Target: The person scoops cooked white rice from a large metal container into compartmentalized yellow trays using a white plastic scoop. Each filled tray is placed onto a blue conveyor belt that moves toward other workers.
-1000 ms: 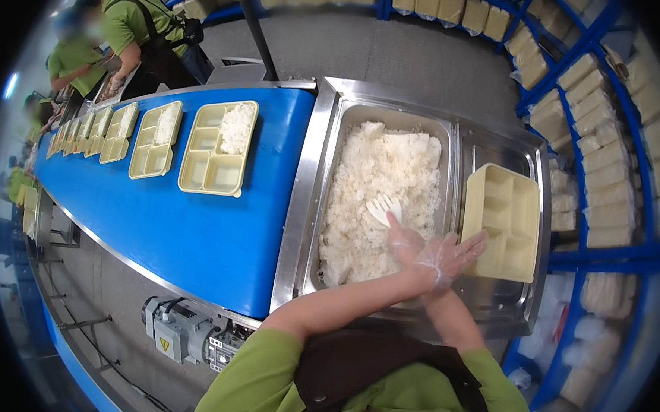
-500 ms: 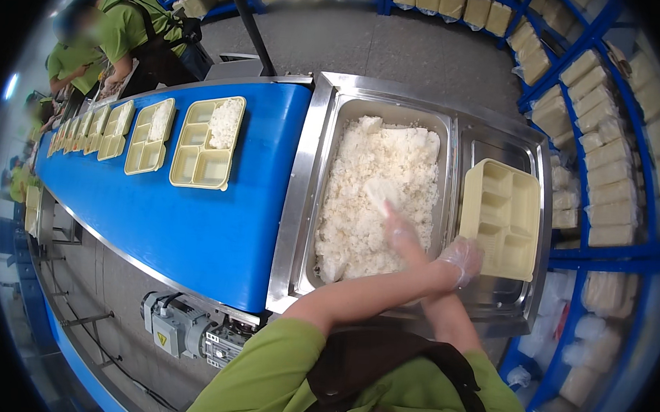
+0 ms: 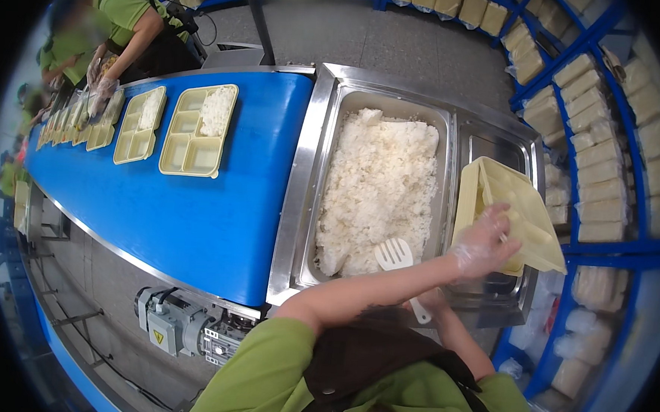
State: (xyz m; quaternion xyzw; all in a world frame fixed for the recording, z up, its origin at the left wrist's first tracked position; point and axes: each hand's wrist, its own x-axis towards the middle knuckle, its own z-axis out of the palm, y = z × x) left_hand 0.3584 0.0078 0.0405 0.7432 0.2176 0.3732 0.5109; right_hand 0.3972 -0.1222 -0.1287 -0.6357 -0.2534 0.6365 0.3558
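Observation:
My arms cross, the left one over the right. My left hand (image 3: 486, 244), in a clear glove, grips a pale yellow compartment tray (image 3: 535, 217) that sits tilted on top of a stack of the same trays (image 3: 468, 194). My right hand (image 3: 432, 302), partly hidden beneath my left forearm, is closed round the handle of a white slotted turner (image 3: 395, 255). The turner's head lies over the near edge of a steel pan full of cooked rice (image 3: 379, 186).
A blue conveyor belt (image 3: 224, 223) runs off to the left, carrying a row of trays (image 3: 191, 150) with rice in one compartment. Co-workers (image 3: 134, 28) in green stand along its far side. Blue shelving (image 3: 609, 153) with wrapped stacks rises on the right. A motor (image 3: 178, 321) sits below the belt.
The turner has come out of the rice toward me with my right hand. My left hand has tilted the top tray off the stack. The belt's trays have shifted slightly left.

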